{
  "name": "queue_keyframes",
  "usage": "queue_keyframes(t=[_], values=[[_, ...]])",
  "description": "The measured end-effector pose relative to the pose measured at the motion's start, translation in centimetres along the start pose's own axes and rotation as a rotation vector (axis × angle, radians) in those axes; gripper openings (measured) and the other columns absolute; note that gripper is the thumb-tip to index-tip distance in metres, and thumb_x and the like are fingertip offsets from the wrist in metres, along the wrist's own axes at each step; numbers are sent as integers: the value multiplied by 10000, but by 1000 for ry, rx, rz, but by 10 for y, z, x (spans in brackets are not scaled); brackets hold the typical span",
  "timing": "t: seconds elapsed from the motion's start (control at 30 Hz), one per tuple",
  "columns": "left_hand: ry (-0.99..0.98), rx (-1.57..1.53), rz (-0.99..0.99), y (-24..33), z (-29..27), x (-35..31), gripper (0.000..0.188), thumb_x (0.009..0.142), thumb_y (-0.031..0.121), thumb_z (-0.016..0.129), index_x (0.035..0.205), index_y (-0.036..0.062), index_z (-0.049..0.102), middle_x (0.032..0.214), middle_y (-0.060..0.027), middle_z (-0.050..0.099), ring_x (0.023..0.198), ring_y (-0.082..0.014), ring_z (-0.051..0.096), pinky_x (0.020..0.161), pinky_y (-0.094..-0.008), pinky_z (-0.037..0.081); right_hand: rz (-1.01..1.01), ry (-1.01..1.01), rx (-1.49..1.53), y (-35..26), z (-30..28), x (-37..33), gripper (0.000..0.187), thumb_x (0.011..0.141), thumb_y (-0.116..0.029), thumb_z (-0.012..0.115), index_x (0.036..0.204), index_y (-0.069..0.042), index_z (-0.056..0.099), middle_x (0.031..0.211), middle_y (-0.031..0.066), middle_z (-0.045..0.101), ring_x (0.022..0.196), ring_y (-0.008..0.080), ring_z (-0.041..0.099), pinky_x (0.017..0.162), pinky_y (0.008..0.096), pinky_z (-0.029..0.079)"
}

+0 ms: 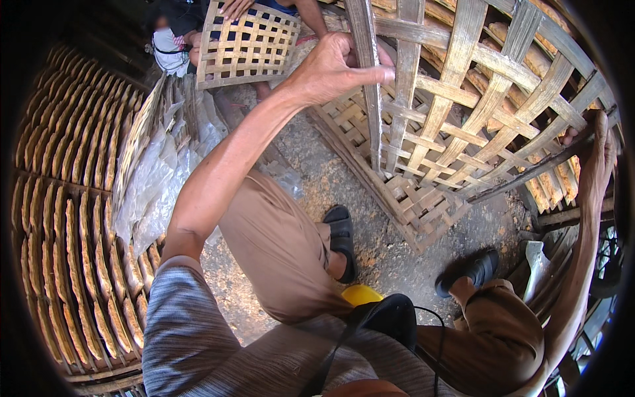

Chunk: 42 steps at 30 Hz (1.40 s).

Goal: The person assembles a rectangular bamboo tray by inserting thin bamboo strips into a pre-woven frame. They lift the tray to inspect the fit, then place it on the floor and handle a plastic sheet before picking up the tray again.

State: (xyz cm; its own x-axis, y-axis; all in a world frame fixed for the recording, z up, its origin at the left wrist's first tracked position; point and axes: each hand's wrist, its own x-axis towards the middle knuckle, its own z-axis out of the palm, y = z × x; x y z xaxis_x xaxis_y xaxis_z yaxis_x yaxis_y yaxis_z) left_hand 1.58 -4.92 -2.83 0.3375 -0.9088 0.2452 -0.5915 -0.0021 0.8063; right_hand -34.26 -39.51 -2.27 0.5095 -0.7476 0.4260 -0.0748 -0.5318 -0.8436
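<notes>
A large woven bamboo rack [466, 96] with a wooden frame is tilted up between my two hands. My left hand [340, 66] grips its left edge bar, the thumb on the slats. Over at the far right, my right hand [597, 145] is closed round the lower right edge, its fingers partly hidden in shadow. Below and behind it, another woven bamboo rack [423, 202] rests on the floor. Through the gaps show long brown slabs [552, 185] on shelves behind.
Rows of brown slabs [73, 264] stand on edge along the left. Crumpled clear plastic sheets [159, 172] hang beside them. At the far side a co-worker's hand [235, 8] rests on a smaller woven panel [248, 43]. Crumbs litter the concrete floor [284, 159] around my sandalled feet.
</notes>
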Motion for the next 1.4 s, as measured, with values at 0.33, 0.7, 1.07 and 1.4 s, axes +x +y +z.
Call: queue_keyframes(t=[0.33,0.7,1.07,1.4], values=[[-103,316,-138,8,6,-3,539,756,378,889,1052,-43,730,707,-80,637,679,-211,619,725,-426,544,-8,-7,-48,-5,2,-7,532,1068,-560,497,1187,-76,683,807,41,720,737,109,702,739,295,573],[-141,324,-138,-13,6,-3,441,741,295,853,1077,30,749,955,-117,750,937,-231,714,928,-413,560,-1,-29,-66,-6,2,-6,505,1074,-551,492,1135,-95,699,810,30,723,743,105,701,764,289,568],[-73,18,-93,-28,19,-8,162,854,176,845,984,95,792,966,-27,769,935,-141,708,901,-338,555,19,-7,-58,0,4,-1,618,1037,-620,515,1173,-34,655,850,97,738,789,157,725,787,313,582],[-102,187,-93,-27,13,5,307,886,275,831,1097,60,772,1055,-88,760,972,-180,707,899,-353,551,85,-120,32,-15,11,-24,396,1061,-421,601,1203,-66,705,1037,59,745,999,135,682,906,354,553]])
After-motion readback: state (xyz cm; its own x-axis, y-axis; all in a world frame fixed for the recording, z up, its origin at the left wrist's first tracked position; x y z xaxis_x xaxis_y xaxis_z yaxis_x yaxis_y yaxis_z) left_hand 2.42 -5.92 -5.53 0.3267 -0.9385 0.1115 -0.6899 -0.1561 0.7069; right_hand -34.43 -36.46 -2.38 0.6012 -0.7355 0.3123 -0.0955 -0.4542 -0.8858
